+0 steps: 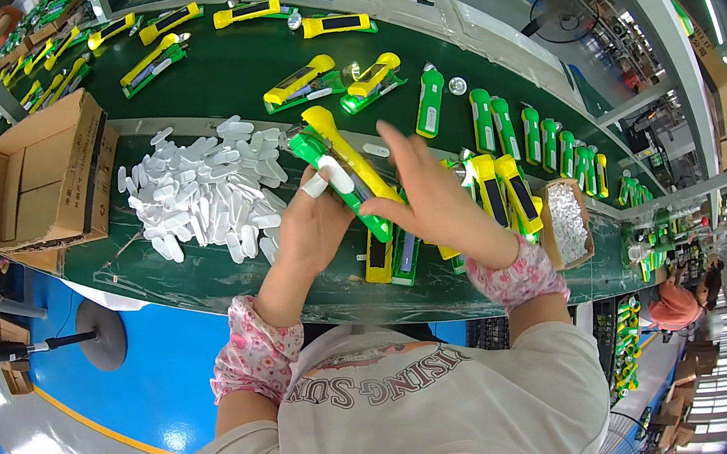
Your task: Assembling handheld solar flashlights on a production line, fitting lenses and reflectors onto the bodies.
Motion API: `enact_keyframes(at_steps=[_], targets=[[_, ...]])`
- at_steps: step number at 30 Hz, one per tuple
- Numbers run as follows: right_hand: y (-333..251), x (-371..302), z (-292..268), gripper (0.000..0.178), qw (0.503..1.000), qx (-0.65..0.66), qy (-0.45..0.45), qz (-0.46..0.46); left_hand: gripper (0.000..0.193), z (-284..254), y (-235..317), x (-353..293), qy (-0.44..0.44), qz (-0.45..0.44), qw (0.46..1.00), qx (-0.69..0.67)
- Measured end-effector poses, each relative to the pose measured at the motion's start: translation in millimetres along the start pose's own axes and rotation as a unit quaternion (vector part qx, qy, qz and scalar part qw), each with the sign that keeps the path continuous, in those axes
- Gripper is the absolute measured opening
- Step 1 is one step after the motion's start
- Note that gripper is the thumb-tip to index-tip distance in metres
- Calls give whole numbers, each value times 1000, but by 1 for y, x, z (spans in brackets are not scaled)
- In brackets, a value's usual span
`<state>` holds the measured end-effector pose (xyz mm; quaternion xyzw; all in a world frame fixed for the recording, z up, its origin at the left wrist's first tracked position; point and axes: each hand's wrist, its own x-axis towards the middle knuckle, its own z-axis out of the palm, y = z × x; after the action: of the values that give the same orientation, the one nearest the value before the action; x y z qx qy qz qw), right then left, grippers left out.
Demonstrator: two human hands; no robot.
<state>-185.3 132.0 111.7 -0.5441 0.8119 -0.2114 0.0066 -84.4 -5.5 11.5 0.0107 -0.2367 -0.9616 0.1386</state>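
In front of my chest, my left hand (pixel 314 231) is closed around the lower side of a part-assembled flashlight. Its green half shell (pixel 309 149) and yellow half shell (pixel 348 149) lie side by side at an angle. One white oval plastic piece (pixel 338 176) lies over the green shell, and another white piece (pixel 316 185) is at my left fingertips. My right hand (pixel 434 198) is at the flashlight's right side, fingers stretched out and apart, its thumb against the lower end. Left of my hands is a heap of white oval pieces (pixel 204 187).
An open cardboard box (pixel 80 171) stands at the far left of the green table (pixel 209 78). Yellow-and-green flashlights (pixel 301 85) lie along the back, and green ones (pixel 432 102) at right. A small box of tiny parts (pixel 567 220) sits beside my right forearm.
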Motion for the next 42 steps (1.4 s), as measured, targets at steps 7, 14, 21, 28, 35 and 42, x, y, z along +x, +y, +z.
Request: enact_keyframes(at_steps=[7,14,21,28,35,42], targets=[[23,-29,37,40,977,207,46,-1,36,23,-12,5,161,98,980,-57],[28,-29,46,39,956,282,76,-22,28,22,-11,2,217,102,970,-32],[15,-28,49,40,977,206,64,-4,20,28,-13,5,269,97,958,5],[0,-45,53,55,985,156,61,34,24,9,-23,11,201,68,977,0],[0,-54,60,61,987,138,72,46,36,25,-20,2,134,66,988,-27],[9,-56,69,63,983,178,23,31,35,15,-17,4,171,30,984,28]])
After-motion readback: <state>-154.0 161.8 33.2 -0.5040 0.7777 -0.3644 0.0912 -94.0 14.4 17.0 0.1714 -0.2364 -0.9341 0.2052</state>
